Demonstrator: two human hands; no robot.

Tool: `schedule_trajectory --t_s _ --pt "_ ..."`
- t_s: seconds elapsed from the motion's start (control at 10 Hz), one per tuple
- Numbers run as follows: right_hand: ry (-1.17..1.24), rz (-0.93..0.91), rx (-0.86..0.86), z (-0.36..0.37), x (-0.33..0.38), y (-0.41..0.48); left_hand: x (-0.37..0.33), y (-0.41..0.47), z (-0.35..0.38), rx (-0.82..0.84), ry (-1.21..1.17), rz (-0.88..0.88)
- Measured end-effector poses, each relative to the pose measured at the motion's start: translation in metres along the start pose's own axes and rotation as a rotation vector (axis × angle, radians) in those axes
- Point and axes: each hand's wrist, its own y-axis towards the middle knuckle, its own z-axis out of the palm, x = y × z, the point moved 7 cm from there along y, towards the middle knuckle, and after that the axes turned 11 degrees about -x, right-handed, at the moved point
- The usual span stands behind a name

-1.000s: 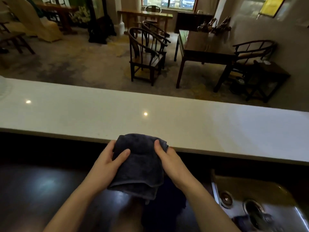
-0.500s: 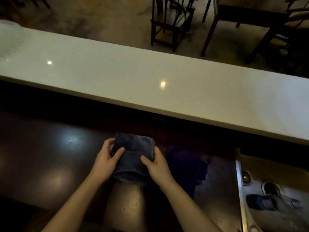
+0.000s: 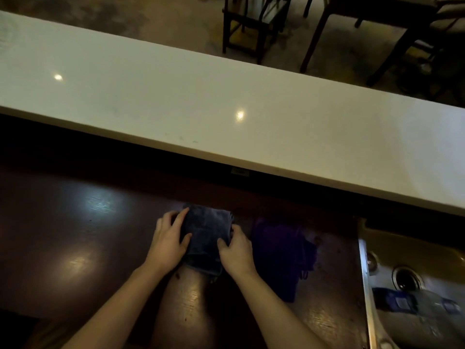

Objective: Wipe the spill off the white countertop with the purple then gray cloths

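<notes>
A folded gray cloth (image 3: 207,234) lies on the dark wooden lower counter (image 3: 75,235), below the long white countertop (image 3: 176,96). My left hand (image 3: 169,239) grips its left edge and my right hand (image 3: 236,249) grips its right edge, fingers curled onto the fabric. Just right of my right hand a crumpled purple cloth (image 3: 281,253) lies on the same dark surface. No spill shows on the white top, only two light reflections.
A metal sink (image 3: 412,285) with a drain and a plastic bottle (image 3: 412,302) in it lies at the lower right. Beyond the white countertop, dark wooden chairs (image 3: 251,23) and a table (image 3: 372,18) stand on the floor.
Both hands have brought the gray cloth down from the white countertop's front edge to the dark lower counter. The view has tilted downward.
</notes>
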Motion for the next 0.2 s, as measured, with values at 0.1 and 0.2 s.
schedule_trajectory --t_s 0.1,0.2 --pt "-0.033 0.004 0.017 -0.007 0.002 0.0 -0.005 0.001 -0.003 0.018 0.138 0.023" --pt "-0.053 -0.003 0.039 -0.014 0.001 -0.001 -0.02 0.004 -0.013 0.001 0.179 0.119"
